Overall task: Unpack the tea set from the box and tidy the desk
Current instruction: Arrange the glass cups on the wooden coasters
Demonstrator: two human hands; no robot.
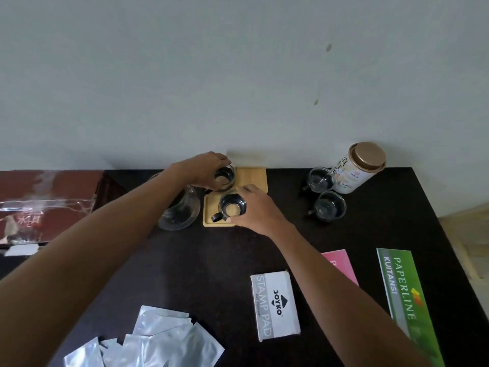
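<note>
Glass cups are held in both hands over a bamboo tray (255, 176) near the far edge of the dark surface (225, 260). The left hand (209, 165) is closed from above around the rim of one glass cup (225, 178), which sits at the tray's far left corner. The right hand (254, 207) is wrapped around the side of a second glass cup (232, 205), whose dark handle points away from that grip, toward the near left; this cup stands on the nearer part of the tray. Just left of both grips a glass teapot (180, 210) rests on the surface, and beyond it lies the red box (47, 202), partly covered in clear wrap. Well to the right of the right hand's grip, two more glass cups (326, 193) stand beside a tea canister (357, 168). Nearer the person are seen silver foil sachets (158, 343), a stamp pad box (275, 305), a pink booklet (341, 263) and a green receipt book (407, 300).
</note>
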